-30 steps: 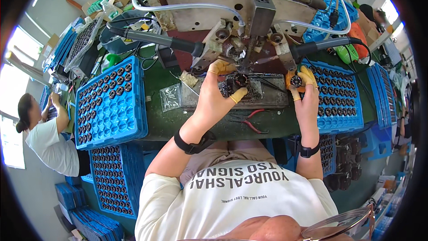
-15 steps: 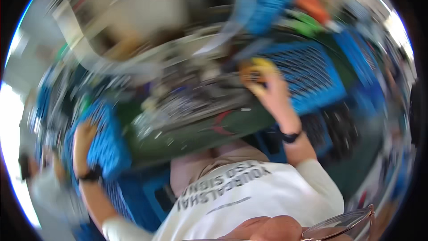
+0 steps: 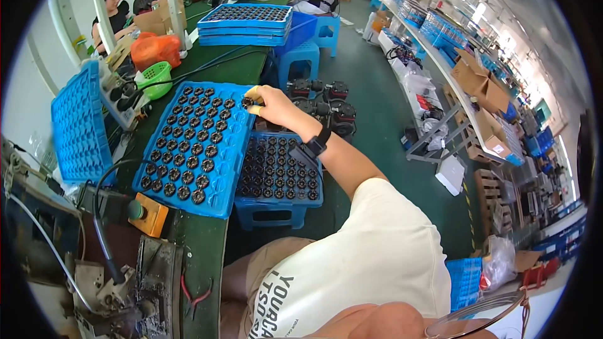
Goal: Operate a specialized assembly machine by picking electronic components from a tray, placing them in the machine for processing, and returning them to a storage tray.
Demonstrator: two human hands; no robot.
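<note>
My right hand (image 3: 276, 108), with yellow covers on its thumb and a finger, reaches to the upper right edge of a blue tray (image 3: 217, 198). Pinched in its fingertips is a small dark ring-shaped part (image 3: 247, 103), which looks like a motor stator. Rows of similar stators (image 3: 198, 196) fill the tray's pockets on its left and middle, while bare pockets show along its right side. A dark band circles my right wrist. My left hand is out of the picture.
Below the bench stands another filled blue tray (image 3: 276, 204) on a stool. An orange button box (image 3: 148, 215), red-handled pliers (image 3: 196, 295) and machinery lie near left. Stacked trays (image 3: 245, 22), a green basket (image 3: 156, 80) and an orange bag (image 3: 154, 50) sit farther back. People work beyond; shelving lines the right.
The view has swung to the right. My right hand has gone from beside the orange button box to the tray's upper right edge. The left hand has left the view.
</note>
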